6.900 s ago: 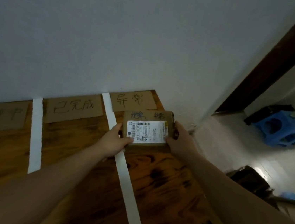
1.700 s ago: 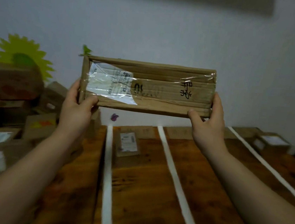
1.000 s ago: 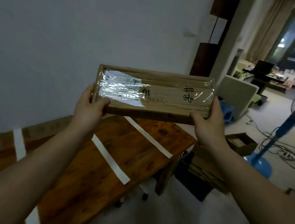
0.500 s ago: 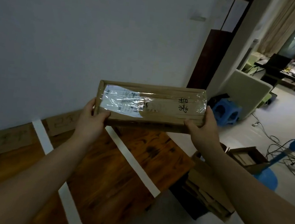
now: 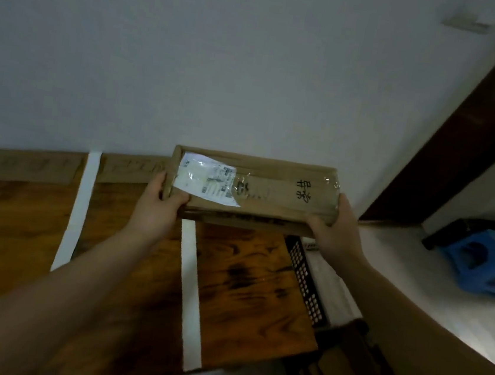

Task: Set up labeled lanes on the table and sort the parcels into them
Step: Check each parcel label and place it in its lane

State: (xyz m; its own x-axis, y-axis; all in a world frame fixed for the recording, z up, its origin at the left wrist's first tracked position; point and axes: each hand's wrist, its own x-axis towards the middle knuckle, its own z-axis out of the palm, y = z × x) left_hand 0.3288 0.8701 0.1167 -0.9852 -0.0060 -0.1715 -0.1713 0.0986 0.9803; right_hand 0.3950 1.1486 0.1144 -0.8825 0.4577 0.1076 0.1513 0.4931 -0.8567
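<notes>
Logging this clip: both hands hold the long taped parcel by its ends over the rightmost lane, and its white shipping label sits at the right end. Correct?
Not quite. The head view shows the label at the left end of the parcel, beside the left hand; the right end carries handwritten characters. The rest stands: the left hand and right hand hold its ends over the rightmost lane.

Plain pale wall [image 5: 223, 61] behind, dark brown door panel [image 5: 467, 144] at right, blue plastic stool [image 5: 484, 263] on light floor [image 5: 400, 266], black perforated crate edge [image 5: 306, 283] beside stacked cardboard [image 5: 343, 367], wall switch plate [image 5: 464, 22]
</notes>
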